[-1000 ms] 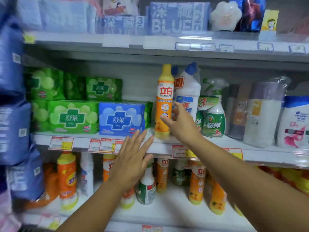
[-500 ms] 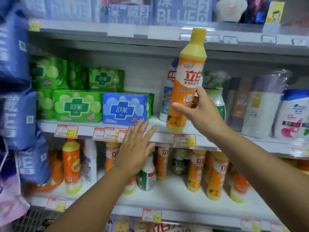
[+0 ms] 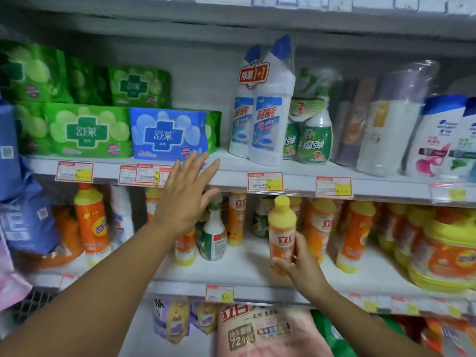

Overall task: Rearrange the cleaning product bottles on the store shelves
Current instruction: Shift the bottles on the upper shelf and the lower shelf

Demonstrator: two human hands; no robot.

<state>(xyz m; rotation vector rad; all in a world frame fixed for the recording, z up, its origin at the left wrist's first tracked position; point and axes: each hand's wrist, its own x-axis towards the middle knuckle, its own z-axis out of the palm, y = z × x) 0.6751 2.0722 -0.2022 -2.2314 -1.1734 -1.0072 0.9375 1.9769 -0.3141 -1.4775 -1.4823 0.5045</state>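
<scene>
My right hand (image 3: 302, 266) grips an orange dish-soap bottle (image 3: 281, 233) with a yellow cap, held upright at the front of the lower shelf (image 3: 247, 269). Several matching orange bottles (image 3: 319, 228) stand behind and to its right. My left hand (image 3: 184, 197) hovers flat with fingers spread in front of the middle shelf's edge (image 3: 231, 176), holding nothing. On the middle shelf stand a wrapped pair of white toilet-cleaner bottles with blue caps (image 3: 265, 106) and green spray bottles (image 3: 313, 130).
Green and blue pad packs (image 3: 167, 134) fill the middle shelf's left side, shampoo bottles (image 3: 438, 135) its right. A white spray bottle (image 3: 213, 235) stands under my left hand. Large orange jugs (image 3: 448, 256) sit at the lower right; refill pouches (image 3: 260, 331) lie below.
My right hand lifted the orange bottle off the middle shelf and carried it down to the lower shelf. My view tilted down. My left hand stayed open, about where it was.
</scene>
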